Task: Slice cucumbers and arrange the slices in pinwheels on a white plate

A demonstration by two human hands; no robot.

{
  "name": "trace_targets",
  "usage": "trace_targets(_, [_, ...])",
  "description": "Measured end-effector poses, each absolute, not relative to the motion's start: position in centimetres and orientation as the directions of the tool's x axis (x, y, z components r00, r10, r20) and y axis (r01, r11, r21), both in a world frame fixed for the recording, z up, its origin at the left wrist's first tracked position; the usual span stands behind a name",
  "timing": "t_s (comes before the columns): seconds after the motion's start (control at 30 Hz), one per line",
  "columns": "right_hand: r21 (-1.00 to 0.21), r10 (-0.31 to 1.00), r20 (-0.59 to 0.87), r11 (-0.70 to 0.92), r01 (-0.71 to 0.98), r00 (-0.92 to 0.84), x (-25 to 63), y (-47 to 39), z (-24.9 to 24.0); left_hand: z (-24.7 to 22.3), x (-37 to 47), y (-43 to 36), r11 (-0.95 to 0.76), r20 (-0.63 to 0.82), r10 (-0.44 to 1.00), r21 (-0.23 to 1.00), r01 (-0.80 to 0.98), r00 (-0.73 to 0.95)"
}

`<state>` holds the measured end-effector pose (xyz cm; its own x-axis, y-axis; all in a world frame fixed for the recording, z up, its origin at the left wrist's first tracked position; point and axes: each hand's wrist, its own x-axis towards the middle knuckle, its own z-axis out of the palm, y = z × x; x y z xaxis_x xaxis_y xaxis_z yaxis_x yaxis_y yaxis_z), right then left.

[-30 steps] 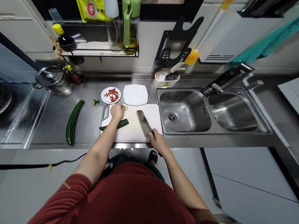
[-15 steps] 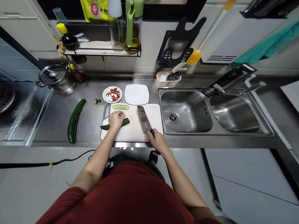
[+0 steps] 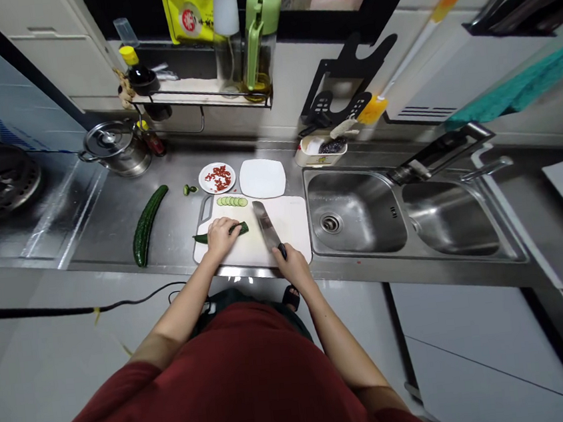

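Observation:
My left hand (image 3: 221, 236) is closed over a cut cucumber (image 3: 244, 228) lying across the white cutting board (image 3: 290, 220). My right hand (image 3: 291, 261) grips the black handle of a cleaver (image 3: 265, 225), its blade pointing away from me, a little right of the cucumber's cut end. A row of cucumber slices (image 3: 231, 201) lies along the board's far side. Behind the board are a plate of chopped red pieces (image 3: 217, 177) and a bare white plate (image 3: 262, 178). Another whole cucumber (image 3: 149, 226) rests on the counter to the left.
Cucumber ends (image 3: 189, 189) lie left of the red pieces. A double sink (image 3: 357, 211) adjoins the board on the right. At the back left stands a lidded pot (image 3: 117, 150). Above the counter, a wall shelf (image 3: 198, 91) carries bottles. A white holder (image 3: 320, 152) sits behind the sink.
My left hand has settled lower onto the cucumber, its fingers now around it. The cleaver has shifted left, closer to the cucumber's cut end. The whole view has moved slightly.

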<state>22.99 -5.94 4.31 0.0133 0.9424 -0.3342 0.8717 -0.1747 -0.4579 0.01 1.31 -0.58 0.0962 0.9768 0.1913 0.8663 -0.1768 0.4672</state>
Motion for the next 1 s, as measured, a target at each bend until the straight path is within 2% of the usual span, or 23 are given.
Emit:
trace_targets(0.23, [-0.471, 0.954, -0.297, -0.119, 0.874, -0.03, 22.3, -5.9, 3.8, -0.3, 0.1, 1.7, -0.232, 0.21, 0.966, 0.461, 0.857, 0.149])
trace_targets(0.37, [-0.448, 0.951, -0.308, -0.14, 0.883, -0.005, 21.8, -6.0, 3.8, -0.4, 0.2, 1.7, -0.251, 0.208, 0.963, 0.463, 0.85, 0.171])
trace_targets(0.7, [-0.437, 0.948, -0.315, -0.117, 0.892, -0.03, 21.3, -6.3, 3.6, -1.5, 0.2, 1.7, -0.275, 0.205, 0.959, 0.523, 0.807, 0.194])
trace_targets(1.0, [-0.365, 0.932, -0.362, -0.125, 0.923, -0.017, 20.7, -5.9, 3.5, -1.6, 0.2, 1.5, -0.306, 0.228, 0.949, 0.511, 0.803, 0.216])
